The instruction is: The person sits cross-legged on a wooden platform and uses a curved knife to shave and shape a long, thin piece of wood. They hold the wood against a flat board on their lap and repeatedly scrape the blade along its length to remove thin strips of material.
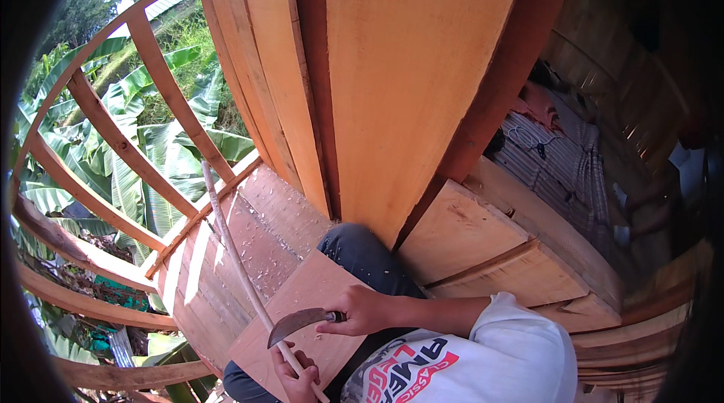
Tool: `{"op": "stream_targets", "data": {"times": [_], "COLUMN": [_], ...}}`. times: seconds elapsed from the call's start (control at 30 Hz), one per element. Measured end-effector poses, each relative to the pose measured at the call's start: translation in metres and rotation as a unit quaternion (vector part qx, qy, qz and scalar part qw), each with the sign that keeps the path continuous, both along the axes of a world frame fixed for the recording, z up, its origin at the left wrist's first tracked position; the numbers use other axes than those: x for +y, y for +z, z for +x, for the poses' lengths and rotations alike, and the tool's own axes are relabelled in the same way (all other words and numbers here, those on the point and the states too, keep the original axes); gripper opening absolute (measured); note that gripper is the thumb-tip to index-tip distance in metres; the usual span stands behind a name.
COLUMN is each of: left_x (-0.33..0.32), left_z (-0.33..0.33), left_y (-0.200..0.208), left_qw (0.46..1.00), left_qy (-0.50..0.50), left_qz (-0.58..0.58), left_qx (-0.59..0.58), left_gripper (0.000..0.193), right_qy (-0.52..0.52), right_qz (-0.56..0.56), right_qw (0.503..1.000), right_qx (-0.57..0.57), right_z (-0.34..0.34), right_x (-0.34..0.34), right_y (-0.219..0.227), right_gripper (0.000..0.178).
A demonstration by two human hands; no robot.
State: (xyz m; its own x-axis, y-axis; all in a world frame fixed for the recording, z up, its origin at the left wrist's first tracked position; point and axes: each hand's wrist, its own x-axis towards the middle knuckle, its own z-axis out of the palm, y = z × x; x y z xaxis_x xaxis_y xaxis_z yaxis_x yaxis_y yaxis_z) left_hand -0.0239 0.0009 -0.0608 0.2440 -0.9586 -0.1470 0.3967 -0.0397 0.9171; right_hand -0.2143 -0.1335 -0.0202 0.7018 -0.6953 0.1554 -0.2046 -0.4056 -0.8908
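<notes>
While the wooden floor (265, 214) is bordered by a railing (167, 94), a plain board (320, 290) lies across dark trousers (369, 252). Over it slants a long, pale stick (240, 260), clasped by the left hand (296, 374); the right hand (363, 310) grips a curved knife (296, 323).

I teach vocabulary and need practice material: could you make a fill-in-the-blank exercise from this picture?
1. The right hand grips the curved knife by its ____.
2. The long stick is held in the ____.
3. Beyond the wooden railing grow large-leaved ____.

Missing words: handle; left hand; banana plants.
</notes>
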Motion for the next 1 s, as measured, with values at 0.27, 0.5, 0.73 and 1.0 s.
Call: {"op": "stream_targets", "data": {"times": [0.27, 0.5, 0.73, 1.0], "left_x": [0.013, 0.018, 0.048, 0.099], "left_z": [-0.022, -0.022, -0.014, -0.004], "left_y": [-0.006, 0.003, 0.032, -0.005], "left_qw": [0.995, 0.995, 0.924, 0.928], "left_qy": [0.083, -0.033, -0.084, -0.065], "left_qz": [0.015, 0.011, 0.121, 0.126], "left_qx": [0.056, 0.092, -0.352, -0.344], "left_gripper": [0.065, 0.067, 0.082, 0.088], "right_qy": [0.116, 0.076, -0.18, -0.1], "right_qz": [0.052, -0.031, -0.158, -0.201], "right_qw": [0.991, 0.997, 0.971, 0.975], "right_qx": [-0.038, -0.015, -0.022, 0.01], "right_z": [-0.005, -0.011, -0.037, -0.039], "right_x": [0.017, 0.011, -0.034, -0.021], "right_y": [0.014, 0.012, 0.007, 0.014], "right_gripper": [0.038, 0.034, 0.019, 0.017]}}
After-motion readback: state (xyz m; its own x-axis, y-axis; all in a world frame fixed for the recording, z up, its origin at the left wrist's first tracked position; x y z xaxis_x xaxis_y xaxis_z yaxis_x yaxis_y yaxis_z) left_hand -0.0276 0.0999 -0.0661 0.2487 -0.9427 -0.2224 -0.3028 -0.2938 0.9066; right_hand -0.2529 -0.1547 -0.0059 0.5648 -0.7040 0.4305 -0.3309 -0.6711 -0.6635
